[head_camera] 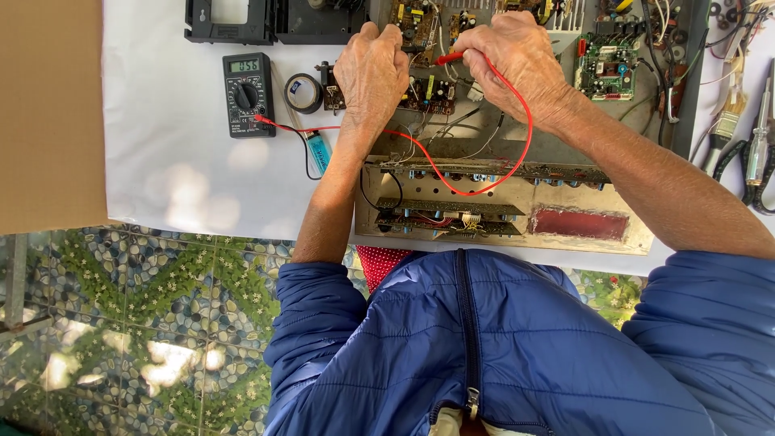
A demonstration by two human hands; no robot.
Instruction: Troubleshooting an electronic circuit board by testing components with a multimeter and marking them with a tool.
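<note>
One open amplifier chassis (500,218) lies at the near table edge, boards exposed. Two hands work above it: right hand (517,60) pinches one red probe (450,57); left hand (371,73) is closed, contents hidden. One multimeter (248,94) sits left; white tabletop (169,161) beyond is free.

A white-covered table (178,178) stands over a pebble-patterned floor (145,323) dappled with sunlight, cardboard (48,113) at one side.
</note>
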